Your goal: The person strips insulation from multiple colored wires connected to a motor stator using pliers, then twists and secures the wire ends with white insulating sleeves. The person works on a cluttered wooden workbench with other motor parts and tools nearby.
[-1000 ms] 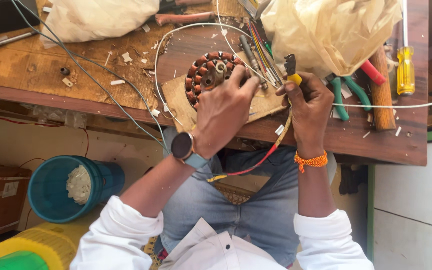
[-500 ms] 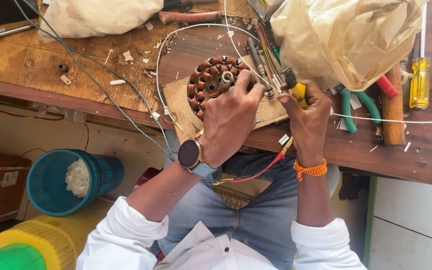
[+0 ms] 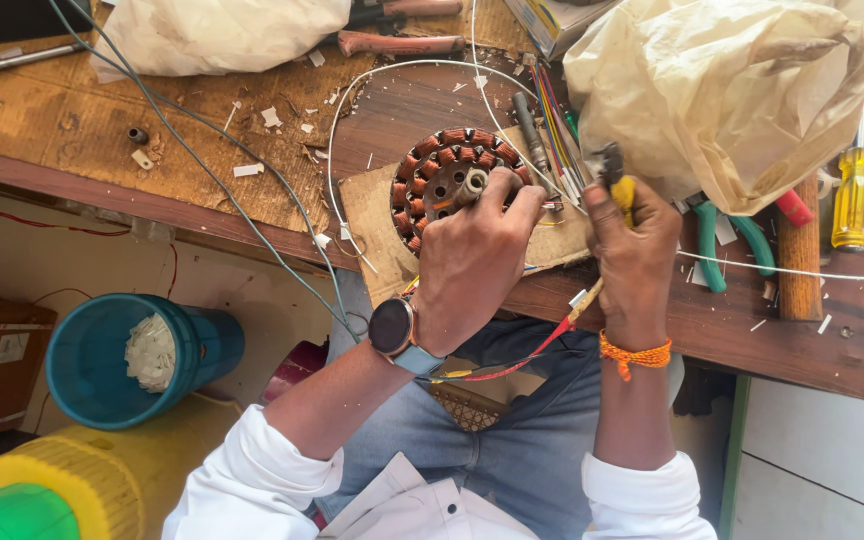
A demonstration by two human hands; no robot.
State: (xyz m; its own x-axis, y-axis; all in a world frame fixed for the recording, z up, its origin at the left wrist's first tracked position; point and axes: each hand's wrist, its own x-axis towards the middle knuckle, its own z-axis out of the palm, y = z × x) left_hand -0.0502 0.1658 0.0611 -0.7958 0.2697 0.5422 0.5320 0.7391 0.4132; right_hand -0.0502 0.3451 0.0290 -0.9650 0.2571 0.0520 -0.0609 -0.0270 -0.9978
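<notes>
A round motor stator [image 3: 444,178] with copper coils lies on a piece of cardboard [image 3: 370,232] on the wooden workbench. My left hand [image 3: 472,262], with a watch on its wrist, rests on the stator's near right side and grips it. My right hand [image 3: 634,252], with an orange thread band at the wrist, is closed around yellow-handled pliers [image 3: 617,178] whose dark jaws point up beside a bundle of coloured wires [image 3: 556,128]. Red and yellow wires [image 3: 517,362] hang down from under my hands toward my lap.
A large crumpled beige plastic bag [image 3: 722,90] sits at the right. Green-handled pliers [image 3: 727,238], a wooden handle [image 3: 800,262] and a yellow screwdriver [image 3: 853,198] lie beyond it. A white bag [image 3: 214,32] is at the top left. A blue bucket [image 3: 142,358] stands on the floor.
The view has shifted slightly, moving the bench lower in frame. Both hands stay on the stator and pliers with only small changes in finger position.
</notes>
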